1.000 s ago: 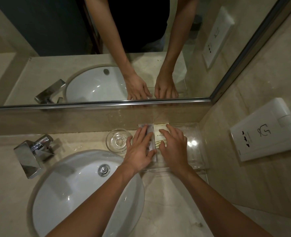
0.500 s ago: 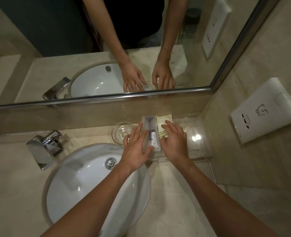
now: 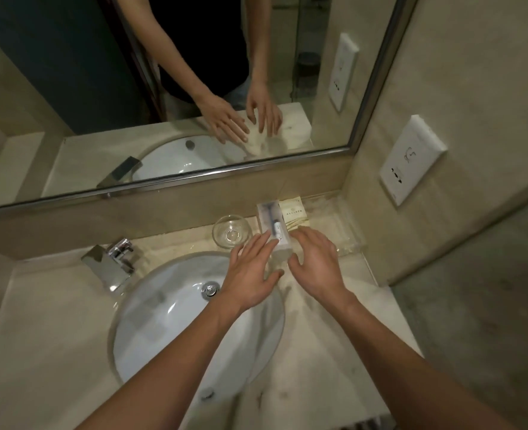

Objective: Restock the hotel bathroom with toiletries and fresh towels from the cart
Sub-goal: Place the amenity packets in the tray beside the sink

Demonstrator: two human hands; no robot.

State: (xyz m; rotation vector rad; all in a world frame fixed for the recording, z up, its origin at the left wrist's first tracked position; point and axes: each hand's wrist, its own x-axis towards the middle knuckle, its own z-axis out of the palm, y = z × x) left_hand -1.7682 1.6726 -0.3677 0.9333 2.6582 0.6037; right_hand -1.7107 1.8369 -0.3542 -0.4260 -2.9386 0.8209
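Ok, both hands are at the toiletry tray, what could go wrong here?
The left hand is close to the glass bowl; a sideways nudge could tip it toward the sink basin. The toothbrush box lies at the left edge of the clear tray; a push from the right hand might slide it off.

White toothbrush box (image 3: 270, 219) and cream packet (image 3: 293, 210), flat, side by side in clear tray (image 3: 348, 234).
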